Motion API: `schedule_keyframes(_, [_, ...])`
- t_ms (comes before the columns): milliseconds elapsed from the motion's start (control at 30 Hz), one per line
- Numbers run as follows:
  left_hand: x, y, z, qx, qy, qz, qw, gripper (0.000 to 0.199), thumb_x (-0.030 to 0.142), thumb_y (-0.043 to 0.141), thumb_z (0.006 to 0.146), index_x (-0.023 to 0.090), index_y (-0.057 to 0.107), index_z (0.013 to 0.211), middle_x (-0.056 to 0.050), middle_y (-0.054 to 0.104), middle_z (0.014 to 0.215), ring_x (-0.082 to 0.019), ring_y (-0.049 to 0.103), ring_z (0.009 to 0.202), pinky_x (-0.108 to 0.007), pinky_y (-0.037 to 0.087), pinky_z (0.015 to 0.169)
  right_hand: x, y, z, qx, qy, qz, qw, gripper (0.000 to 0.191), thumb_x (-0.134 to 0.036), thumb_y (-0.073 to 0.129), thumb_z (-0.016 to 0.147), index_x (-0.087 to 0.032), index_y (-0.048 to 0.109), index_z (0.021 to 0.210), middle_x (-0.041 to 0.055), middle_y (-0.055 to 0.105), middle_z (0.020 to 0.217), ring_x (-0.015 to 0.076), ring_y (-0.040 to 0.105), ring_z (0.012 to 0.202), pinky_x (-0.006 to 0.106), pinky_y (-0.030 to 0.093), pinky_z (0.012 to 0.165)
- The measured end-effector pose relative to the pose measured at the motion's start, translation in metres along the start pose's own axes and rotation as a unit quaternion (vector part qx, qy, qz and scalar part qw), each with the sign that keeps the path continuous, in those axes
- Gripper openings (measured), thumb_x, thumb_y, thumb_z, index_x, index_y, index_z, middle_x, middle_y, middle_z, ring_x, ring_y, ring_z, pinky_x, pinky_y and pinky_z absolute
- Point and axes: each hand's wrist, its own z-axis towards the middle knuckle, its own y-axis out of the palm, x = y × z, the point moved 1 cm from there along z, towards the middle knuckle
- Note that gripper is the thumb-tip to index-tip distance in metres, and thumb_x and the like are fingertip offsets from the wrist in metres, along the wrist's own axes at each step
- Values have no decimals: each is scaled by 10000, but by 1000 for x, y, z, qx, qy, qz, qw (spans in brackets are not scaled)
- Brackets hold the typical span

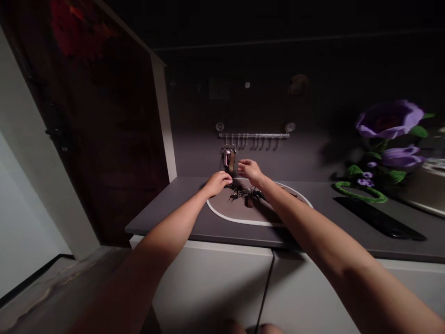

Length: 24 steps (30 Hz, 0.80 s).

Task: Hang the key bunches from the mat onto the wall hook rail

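My left hand (219, 182) is low over the left part of an oval mat, its fingers drawn together above the loose keys. Whatever it pinches is too dark and small to make out. My right hand (249, 170) is a little higher and to the right, fingers stretched out and slightly apart, with nothing visible in them. Just left of its fingertips, a brown key fob (232, 162) and a pink key fob (227, 158) hang from a clear hook rail (253, 135). Below both hands, a pile of keys (238, 192) and a reddish-brown fob (250, 201) lie on the mat (222, 208).
Purple flowers (391, 120) with a green ring base (361, 192) stand at the right of the grey counter (167, 208). A black flat object (378, 218) lies before them, near a pale round container (431, 185). A dark door (114, 130) is at left.
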Motion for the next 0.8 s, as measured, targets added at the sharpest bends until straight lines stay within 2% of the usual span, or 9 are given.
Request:
schedule_keyframes(100, [3, 1, -1, -37, 17, -23, 999, 143, 218, 524, 759, 152, 650, 772, -39, 614, 806, -141, 543, 788, -258, 400, 766, 9, -6, -7, -23, -35, -71, 997, 148, -156, 524, 745, -128, 572, 882, 69, 618, 878, 91, 545, 679, 248, 459, 675])
schedule_keyframes(200, [4, 3, -3, -66, -8, -41, 997, 163, 252, 530, 748, 141, 648, 764, -34, 625, 792, -136, 543, 756, -253, 400, 731, 18, -14, -13, -35, -100, -166, 980, 140, -179, 541, 740, -120, 603, 850, 71, 646, 880, 109, 567, 749, 255, 438, 757])
schedule_keyframes(367, [8, 4, -9, -138, -67, -58, 987, 252, 343, 517, 737, 122, 632, 701, -4, 594, 648, -111, 491, 605, -231, 358, 592, 27, -24, -30, -69, -163, -327, 928, 174, -228, 535, 762, -146, 640, 874, 64, 669, 900, 138, 588, 804, 255, 420, 770])
schedule_keyframes(500, [13, 2, -11, -150, -95, -58, 982, 303, 393, 509, 725, 123, 609, 631, 17, 542, 573, -95, 442, 550, -223, 306, 537, 28, -25, -37, -106, -202, -387, 893, 108, -210, 580, 728, -166, 668, 773, 57, 678, 830, 160, 596, 787, 254, 409, 751])
schedule_keyframes(600, [14, 1, -12, -157, -114, -58, 979, 322, 410, 520, 704, 126, 587, 568, 35, 470, 489, -83, 384, 499, -226, 252, 497, 32, -23, -35, -125, -216, -351, 902, 36, -157, 636, 668, -175, 662, 652, 47, 668, 708, 165, 594, 722, 257, 399, 732])
schedule_keyframes(667, [15, 2, -12, -162, -115, -70, 978, 319, 405, 534, 687, 127, 575, 537, 43, 434, 458, -76, 359, 484, -227, 232, 490, 34, -23, -33, -129, -207, -319, 916, 60, -131, 664, 631, -178, 650, 596, 37, 650, 634, 164, 589, 695, 251, 393, 719])
schedule_keyframes(800, [14, 5, -11, -169, -129, -96, 972, 276, 369, 558, 659, 121, 593, 543, 47, 426, 447, -73, 354, 479, -229, 231, 494, 36, -22, -32, -140, -185, -327, 916, 64, -138, 671, 618, -183, 645, 581, 32, 637, 601, 171, 586, 719, 244, 389, 716])
